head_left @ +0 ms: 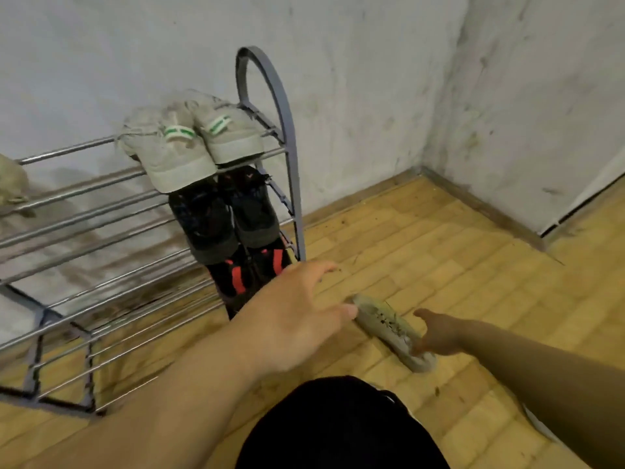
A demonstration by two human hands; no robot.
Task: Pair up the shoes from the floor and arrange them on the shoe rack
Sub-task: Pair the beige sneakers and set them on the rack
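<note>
Pale shoe (385, 324) lies on the floor (473, 265) beside the shoe rack (263, 82). Left hand (297, 313) spread, empty, near its toe; right hand (436, 338) at its heel, grip unclear. Lifted by one end, it may slip.

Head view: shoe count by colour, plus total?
white-green shoes: 2
dark shoes: 2
black-red shoes: 2
pale shoe, floor: 1
beige item at left edge, maybe a shoe: 1
Total: 7 sure, 8 with the beige item
</note>
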